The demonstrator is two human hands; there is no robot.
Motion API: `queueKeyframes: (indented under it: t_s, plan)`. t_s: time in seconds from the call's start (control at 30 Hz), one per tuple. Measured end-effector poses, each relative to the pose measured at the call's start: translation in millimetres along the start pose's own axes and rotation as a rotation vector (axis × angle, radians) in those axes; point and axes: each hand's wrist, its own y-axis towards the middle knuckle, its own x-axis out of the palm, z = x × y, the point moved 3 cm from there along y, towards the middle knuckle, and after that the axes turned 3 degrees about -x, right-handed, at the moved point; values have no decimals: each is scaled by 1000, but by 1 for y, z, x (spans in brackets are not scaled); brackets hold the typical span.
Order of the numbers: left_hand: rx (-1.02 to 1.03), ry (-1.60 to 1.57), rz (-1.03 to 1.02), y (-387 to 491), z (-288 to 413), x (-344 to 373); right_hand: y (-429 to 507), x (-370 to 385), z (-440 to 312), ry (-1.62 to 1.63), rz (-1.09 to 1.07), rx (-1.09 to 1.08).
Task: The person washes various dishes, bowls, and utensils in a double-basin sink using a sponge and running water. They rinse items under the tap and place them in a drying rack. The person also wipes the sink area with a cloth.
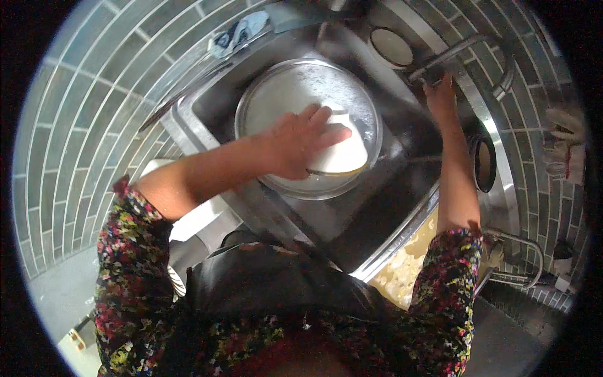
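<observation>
My left hand [301,143], slightly blurred, grips a white dish [346,153] with a brownish edge; the thumb lies across its face and the other fingers are curled. The dish is over a large round metal tray or lid [271,101], which is wet and lies in a stainless steel sink [358,226]. At the far right of the sink, my right hand [442,96] reaches up beside the metal faucet spout [440,59]. Its fingertips are close to the spout, and whether they grip part of the tap is unclear.
A round white dark-rimmed container [391,47] stands at the sink's far corner, with a dark-rimmed vessel [485,162] on the right ledge. Cloudy, foamy liquid [403,264] fills an adjoining basin. A blue-and-white cloth [240,33] lies on the back left ledge by the tiled wall.
</observation>
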Motion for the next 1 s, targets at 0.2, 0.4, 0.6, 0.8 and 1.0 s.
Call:
queueKeyframes:
  t_s: [0.2,0.4,0.6,0.8,1.0]
  plan:
    - [89,212,288,-44,-27,-44,-84,-67,-126,1197,-495,269]
    - [260,226,599,-90,-35,-37,-138,-42,-179,623,-463,422]
    - [371,-38,985,-187,-19,-15,-154,-41,-280,1005,-419,134]
    - [-30,-362,1090,-404,11,-37,-223,-75,-434,980,-666,-117]
    - [-619,-1456,1268,-631,11,53,-351,-12,-660,1135,-1300,-453]
